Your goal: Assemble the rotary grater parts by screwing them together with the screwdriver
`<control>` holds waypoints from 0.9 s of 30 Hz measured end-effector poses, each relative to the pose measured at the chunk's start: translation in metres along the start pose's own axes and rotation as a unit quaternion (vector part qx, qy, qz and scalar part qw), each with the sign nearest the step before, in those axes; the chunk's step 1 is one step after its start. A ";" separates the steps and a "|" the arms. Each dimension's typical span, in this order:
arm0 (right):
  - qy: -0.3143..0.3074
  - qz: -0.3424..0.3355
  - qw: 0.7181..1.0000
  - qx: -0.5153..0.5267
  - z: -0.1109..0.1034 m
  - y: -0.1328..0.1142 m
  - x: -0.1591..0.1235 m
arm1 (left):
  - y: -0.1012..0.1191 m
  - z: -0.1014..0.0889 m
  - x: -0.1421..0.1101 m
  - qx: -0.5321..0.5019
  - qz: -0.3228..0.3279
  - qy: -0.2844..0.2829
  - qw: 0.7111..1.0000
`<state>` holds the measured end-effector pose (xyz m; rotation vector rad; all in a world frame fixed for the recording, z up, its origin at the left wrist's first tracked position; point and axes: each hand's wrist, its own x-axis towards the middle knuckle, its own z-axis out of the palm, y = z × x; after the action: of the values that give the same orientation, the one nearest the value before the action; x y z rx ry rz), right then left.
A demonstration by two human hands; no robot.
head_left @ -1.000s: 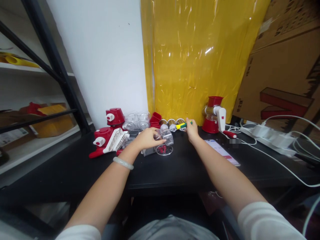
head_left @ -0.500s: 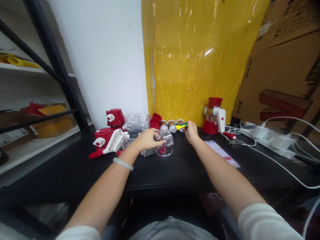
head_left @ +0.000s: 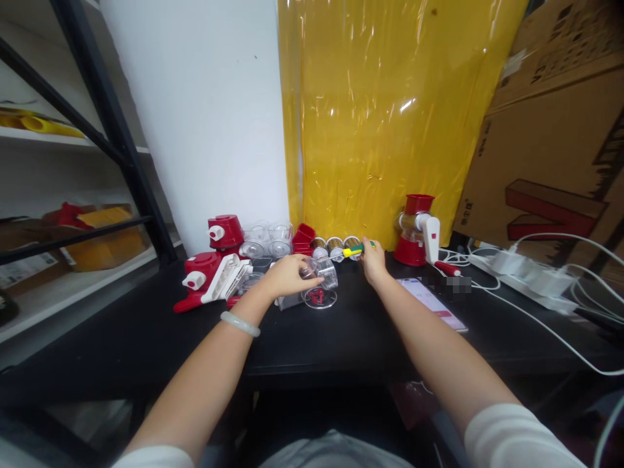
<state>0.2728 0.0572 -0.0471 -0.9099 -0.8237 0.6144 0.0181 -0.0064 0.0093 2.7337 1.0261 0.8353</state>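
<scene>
My left hand (head_left: 291, 275) is closed around a clear plastic housing (head_left: 327, 275), tilted just above the black table. In my right hand (head_left: 374, 261) is a screwdriver (head_left: 351, 251) with a yellow and green handle. Its thin shaft points left at the housing; I cannot make out whether the tip touches it. Below the housing lies a clear round dish (head_left: 320, 299) with small red parts (head_left: 316, 296) in it. Metal grater drums (head_left: 335, 247) stand in a row behind my hands, beside red plastic hoppers (head_left: 304, 238).
Red grinder bases (head_left: 225, 233), white crank handles (head_left: 225, 281) and clear plastic parts (head_left: 267, 238) sit at the left. An assembled red and white rotary grater (head_left: 416, 231) stands at the right. A phone (head_left: 431, 303), cables and a power strip (head_left: 526, 273) lie nearer the right.
The screwdriver has shifted slightly, its shaft hidden or blurred half a second ago and visible now. My left hand keeps its grip on the clear housing. The view has tilted up slightly.
</scene>
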 end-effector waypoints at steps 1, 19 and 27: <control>0.011 0.008 1.000 0.012 0.001 -0.001 0.000 | 0.000 0.000 0.000 0.000 0.001 -0.001 1.000; 0.047 0.014 0.998 -0.045 0.000 -0.004 -0.005 | 0.001 0.000 0.000 0.011 0.005 -0.004 1.000; 0.051 0.071 0.994 0.067 0.008 -0.015 -0.008 | 0.001 0.000 0.000 0.007 -0.007 -0.005 1.000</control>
<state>0.2633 0.0479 -0.0342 -0.8746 -0.6229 0.7321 0.0186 -0.0074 0.0098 2.7351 1.0528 0.8154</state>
